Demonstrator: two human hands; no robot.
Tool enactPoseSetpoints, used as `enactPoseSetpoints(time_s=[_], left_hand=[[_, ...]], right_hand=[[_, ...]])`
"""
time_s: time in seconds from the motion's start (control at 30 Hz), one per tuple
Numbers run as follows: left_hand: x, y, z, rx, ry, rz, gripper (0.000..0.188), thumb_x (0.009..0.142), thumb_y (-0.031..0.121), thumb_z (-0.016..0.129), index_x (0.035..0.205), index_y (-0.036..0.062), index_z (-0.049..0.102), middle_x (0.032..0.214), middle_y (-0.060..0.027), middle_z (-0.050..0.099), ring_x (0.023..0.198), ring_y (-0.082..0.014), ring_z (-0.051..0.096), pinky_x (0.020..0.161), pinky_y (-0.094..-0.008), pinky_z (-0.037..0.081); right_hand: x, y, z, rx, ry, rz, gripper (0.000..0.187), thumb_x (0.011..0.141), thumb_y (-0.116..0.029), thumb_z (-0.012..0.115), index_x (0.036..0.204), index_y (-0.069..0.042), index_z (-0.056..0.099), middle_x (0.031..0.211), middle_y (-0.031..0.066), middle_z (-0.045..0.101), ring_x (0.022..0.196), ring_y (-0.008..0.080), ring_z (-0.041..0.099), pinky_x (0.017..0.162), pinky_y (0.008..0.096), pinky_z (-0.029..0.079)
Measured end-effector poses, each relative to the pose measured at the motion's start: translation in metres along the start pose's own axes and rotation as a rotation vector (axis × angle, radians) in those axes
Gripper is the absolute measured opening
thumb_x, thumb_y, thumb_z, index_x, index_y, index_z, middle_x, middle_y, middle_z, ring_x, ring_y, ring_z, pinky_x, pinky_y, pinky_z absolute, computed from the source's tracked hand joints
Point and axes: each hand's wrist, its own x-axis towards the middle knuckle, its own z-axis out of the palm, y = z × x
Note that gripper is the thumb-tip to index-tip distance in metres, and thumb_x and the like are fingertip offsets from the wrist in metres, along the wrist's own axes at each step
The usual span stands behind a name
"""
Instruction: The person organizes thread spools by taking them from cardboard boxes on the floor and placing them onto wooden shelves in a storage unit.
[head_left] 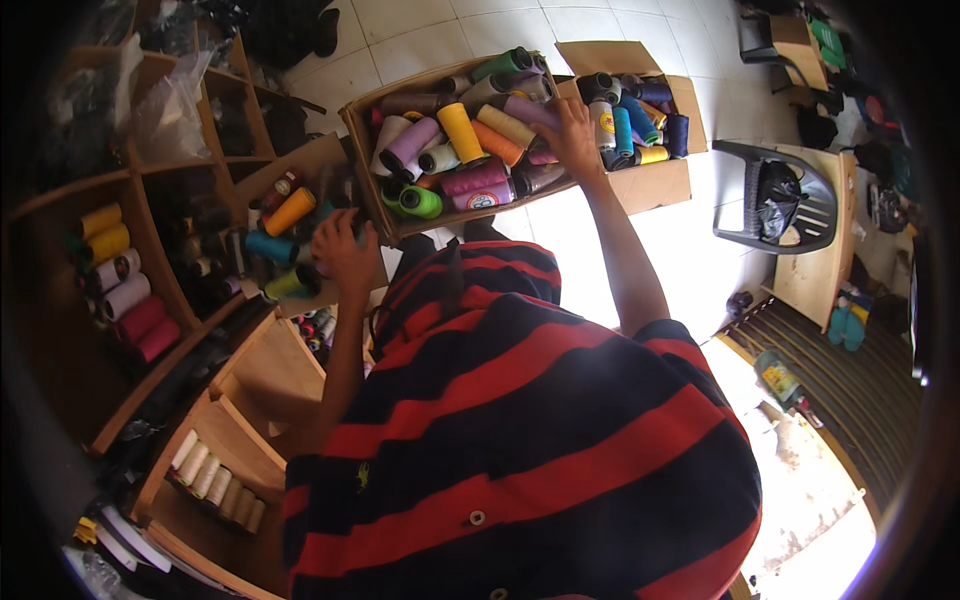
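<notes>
A large cardboard box (392,222), filled with thread spools of many colours, stands in front of me. At its right edge my right hand (573,142) has its fingers curled round the end of a lilac thread spool (528,112). A yellow spool (459,133) and an orange spool (499,144) lie close by. My left hand (345,248) is over a smaller cardboard box on the left, its fingers closed on something dark that they mostly hide. Around it are a blue spool (270,248), an orange-yellow spool (290,212) and a green spool (290,283).
Another open cardboard box (650,188) of spools adjoins on the right. Wooden shelving (150,215) with spools and plastic bags lines the left. Wooden compartments (270,370) stand nearer me, one with cream and tan spools (205,476). A dark plastic chair (735,190) is at the right.
</notes>
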Motion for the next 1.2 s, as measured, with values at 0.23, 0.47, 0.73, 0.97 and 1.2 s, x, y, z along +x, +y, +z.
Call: enactPoseSetpoints(time_s=[0.23, 0.47, 0.73, 0.97, 1.2], left_hand=[[0.048, 0.077, 0.018, -0.184, -0.210, 0.358, 0.023, 0.081, 0.016, 0.062, 0.102, 0.0070, 0.061, 0.095, -0.0096, 0.063, 0.091, -0.0281, 0.057, 0.080, -0.0432, 0.041], [0.045, 0.119, 0.071, 0.131, -0.519, 0.344, 0.042, 0.078, 0.027, 0.067, 0.111, 0.0027, 0.058, 0.093, -0.0120, 0.063, 0.089, -0.0307, 0.060, 0.082, -0.0451, 0.041], [0.042, 0.124, 0.086, 0.354, -0.566, 0.316, 0.039, 0.077, 0.025, 0.067, 0.109, 0.0051, 0.057, 0.107, -0.0106, 0.060, 0.103, -0.0281, 0.056, 0.088, -0.0478, 0.040], [0.055, 0.132, 0.073, 0.245, -0.712, 0.100, 0.040, 0.075, 0.017, 0.064, 0.112, 0.0046, 0.056, 0.111, -0.0128, 0.059, 0.106, -0.0306, 0.055, 0.086, -0.0466, 0.040], [0.100, 0.157, 0.058, 0.074, -0.288, 0.310, 0.071, 0.067, 0.034, 0.076, 0.130, 0.0147, 0.050, 0.137, -0.0163, 0.040, 0.123, -0.0368, 0.040, 0.099, -0.0540, 0.031]], right_hand=[[-0.003, 0.009, -0.003, 0.006, -0.003, 0.014, 0.050, 0.079, -0.038, 0.068, 0.120, -0.013, 0.055, 0.115, 0.0094, 0.052, 0.109, 0.0309, 0.048, 0.087, 0.0456, 0.038], [-0.002, 0.031, -0.002, 0.187, -0.125, 0.093, 0.053, 0.081, -0.031, 0.066, 0.129, -0.014, 0.050, 0.124, 0.0130, 0.049, 0.116, 0.0343, 0.045, 0.096, 0.0472, 0.038], [-0.001, 0.050, 0.005, 0.306, -0.124, 0.104, 0.050, 0.082, -0.027, 0.065, 0.127, -0.013, 0.051, 0.124, 0.0163, 0.048, 0.113, 0.0360, 0.047, 0.096, 0.0456, 0.039], [-0.018, -0.003, -0.018, 0.198, -0.061, -0.121, 0.038, 0.076, -0.020, 0.065, 0.112, -0.009, 0.056, 0.110, 0.0122, 0.050, 0.099, 0.0315, 0.052, 0.082, 0.0432, 0.045], [-0.032, -0.027, 0.004, 0.071, -0.167, 0.023, 0.043, 0.074, -0.018, 0.069, 0.114, -0.011, 0.055, 0.107, 0.0124, 0.049, 0.096, 0.0284, 0.055, 0.081, 0.0409, 0.049]])
